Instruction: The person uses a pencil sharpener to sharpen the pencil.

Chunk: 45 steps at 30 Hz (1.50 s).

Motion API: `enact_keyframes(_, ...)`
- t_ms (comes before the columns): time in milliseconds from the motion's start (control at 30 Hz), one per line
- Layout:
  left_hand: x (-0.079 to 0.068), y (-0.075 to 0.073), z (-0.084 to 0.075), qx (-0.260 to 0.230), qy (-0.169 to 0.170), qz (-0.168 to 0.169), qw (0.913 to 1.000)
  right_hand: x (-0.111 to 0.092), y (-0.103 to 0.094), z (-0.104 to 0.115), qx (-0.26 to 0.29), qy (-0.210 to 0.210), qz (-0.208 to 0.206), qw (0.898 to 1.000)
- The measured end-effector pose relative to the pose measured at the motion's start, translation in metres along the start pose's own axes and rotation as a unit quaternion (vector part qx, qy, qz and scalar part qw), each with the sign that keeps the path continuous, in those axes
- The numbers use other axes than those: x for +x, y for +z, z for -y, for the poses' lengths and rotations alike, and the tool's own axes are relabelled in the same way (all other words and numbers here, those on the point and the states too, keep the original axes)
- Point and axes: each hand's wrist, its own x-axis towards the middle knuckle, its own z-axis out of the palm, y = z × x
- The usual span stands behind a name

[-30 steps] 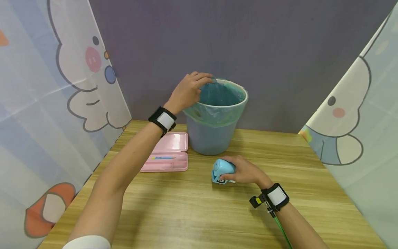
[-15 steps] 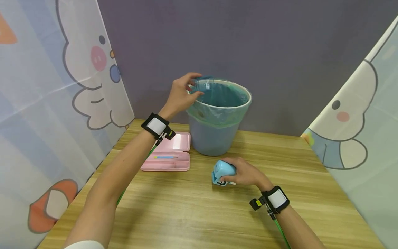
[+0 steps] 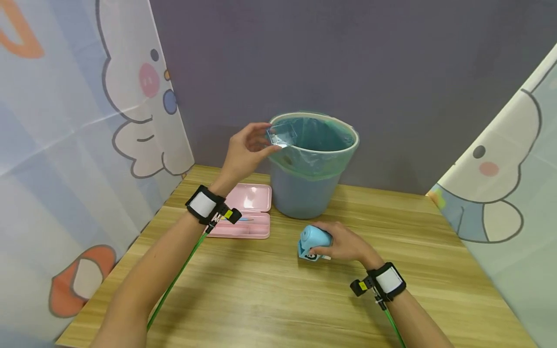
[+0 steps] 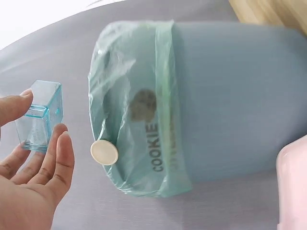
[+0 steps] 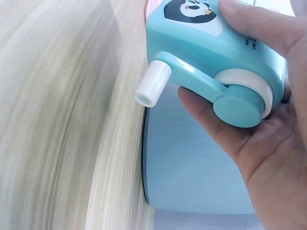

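My left hand pinches a clear blue shavings drawer between thumb and fingers, raised at the left rim of the trash bin. Inside the drawer no shavings show. A greenish see-through bag lines the bin and folds over its rim. On the table in front, my right hand grips a light blue hand-crank pencil sharpener. Its crank with a white knob and a panda print show in the right wrist view.
An open pink pencil case lies left of the bin, partly behind my left arm, with a blue pencil in it. A grey wall rises behind the wooden table. Printed cartoon curtains flank both sides.
My left hand has come back from over the bin's opening toward the left and downward, turning the drawer into view. The right hand stays on the sharpener. The head view has shifted slightly.
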Motion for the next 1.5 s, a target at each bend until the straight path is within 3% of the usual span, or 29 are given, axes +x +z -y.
enact_keyframes(67, -0.012, 0.0, -0.008, -0.007, -0.015, 0.006, 0.9998, 0.0, 0.0, -0.001, 0.0, -0.001, 0.001, 1.0)
enact_keyframes(200, -0.032, 0.002, -0.007, -0.027, -0.039, 0.026, 0.9985, -0.001, -0.001, -0.003, 0.008, 0.004, 0.005, 1.0)
enact_keyframes(500, -0.074, 0.011, 0.036, -0.047, -0.128, 0.089, 0.9867, -0.002, -0.004, -0.004, 0.011, -0.003, 0.004, 1.0)
enact_keyframes(633, -0.091, 0.014, 0.051, -0.062, -0.151, 0.103, 0.9811, -0.003, -0.005, -0.006, 0.012, -0.007, 0.001, 1.0)
enact_keyframes(900, -0.118, 0.024, 0.07, -0.049, -0.178, 0.115, 0.9761, -0.005, -0.007, -0.003, 0.012, -0.001, 0.006, 1.0)
enact_keyframes(1133, -0.134, 0.035, 0.08, -0.07, -0.198, 0.13, 0.969, -0.005, -0.012, -0.001, 0.023, -0.01, -0.002, 1.0)
enact_keyframes(1500, -0.16, 0.045, 0.091, -0.055, -0.19, 0.176, 0.9644, -0.001, -0.007, -0.002, 0.033, -0.019, -0.017, 0.999)
